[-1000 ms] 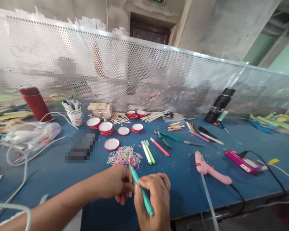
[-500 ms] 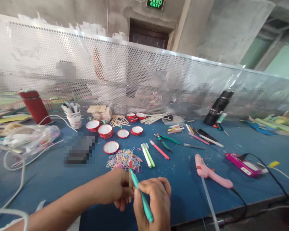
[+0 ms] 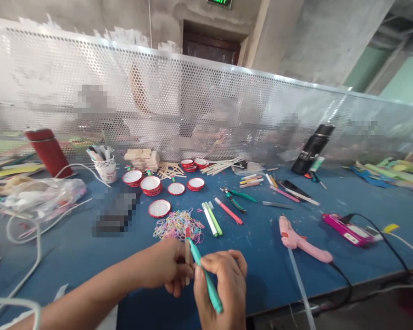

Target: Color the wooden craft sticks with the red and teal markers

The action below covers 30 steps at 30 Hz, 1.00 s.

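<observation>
My left hand pinches a flat wooden craft stick upright, its top end coloured red. In my right hand is a teal marker, held like a pen with its tip at the stick just below the red part. Right behind the stick lies a heap of small pastel rubber bands. A white marker, a green marker and a red marker rest beyond my right hand. Several red-rimmed white lids are spread further back.
A pink glue gun with a cord lies at right, near a magenta device. Green-handled pliers sit mid-table. A marker cup, red bottle and black bottle stand before a perforated metal screen. White cables trail at left.
My head view has shifted slightly. Both hands keep hold of the craft stick and teal marker, and the marker tip stays at the stick near its red end.
</observation>
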Each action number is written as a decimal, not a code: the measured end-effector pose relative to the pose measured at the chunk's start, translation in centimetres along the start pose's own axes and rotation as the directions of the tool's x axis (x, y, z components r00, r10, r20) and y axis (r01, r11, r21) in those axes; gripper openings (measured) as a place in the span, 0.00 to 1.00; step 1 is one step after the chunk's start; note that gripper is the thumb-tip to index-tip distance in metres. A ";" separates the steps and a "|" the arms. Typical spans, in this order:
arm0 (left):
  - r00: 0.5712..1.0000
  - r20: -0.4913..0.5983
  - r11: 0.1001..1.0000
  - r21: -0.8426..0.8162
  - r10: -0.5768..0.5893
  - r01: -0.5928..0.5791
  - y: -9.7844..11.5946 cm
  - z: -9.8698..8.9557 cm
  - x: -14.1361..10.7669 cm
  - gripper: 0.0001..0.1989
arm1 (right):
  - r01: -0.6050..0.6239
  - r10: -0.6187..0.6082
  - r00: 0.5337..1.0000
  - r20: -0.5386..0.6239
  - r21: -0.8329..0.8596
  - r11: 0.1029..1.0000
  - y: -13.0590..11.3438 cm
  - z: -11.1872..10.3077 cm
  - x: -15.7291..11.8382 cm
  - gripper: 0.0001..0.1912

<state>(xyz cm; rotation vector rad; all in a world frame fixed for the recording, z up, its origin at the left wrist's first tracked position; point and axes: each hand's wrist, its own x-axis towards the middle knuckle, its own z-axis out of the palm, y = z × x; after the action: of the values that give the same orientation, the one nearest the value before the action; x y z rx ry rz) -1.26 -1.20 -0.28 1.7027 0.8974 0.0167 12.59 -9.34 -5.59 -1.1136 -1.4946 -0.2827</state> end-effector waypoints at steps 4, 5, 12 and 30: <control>1.000 0.004 1.000 0.012 -0.011 0.011 0.1 -0.1 0.1 0.07 | 0.005 -0.007 0.999 0.052 0.029 1.000 -0.1 -0.1 0.1 0.03; 1.000 0.005 1.000 0.018 -0.009 0.009 0.2 -0.1 0.1 0.07 | 0.010 -0.011 0.998 0.062 0.023 1.000 -0.1 -0.2 0.1 0.03; 1.000 -0.017 0.999 0.042 -0.011 0.012 0.3 -0.1 0.0 0.07 | -0.039 0.039 0.999 0.034 -0.007 0.999 -0.1 0.0 0.0 0.05; 1.000 0.002 1.000 -0.004 -0.009 0.009 0.4 0.0 -0.1 0.06 | -0.054 0.054 0.999 0.008 -0.014 0.998 -0.3 -0.3 0.0 0.04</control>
<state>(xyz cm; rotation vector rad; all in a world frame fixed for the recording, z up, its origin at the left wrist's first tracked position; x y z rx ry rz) -1.09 -1.22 0.11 1.6941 0.9034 0.0110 12.55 -9.68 -5.38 -1.1659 -1.4698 -0.2518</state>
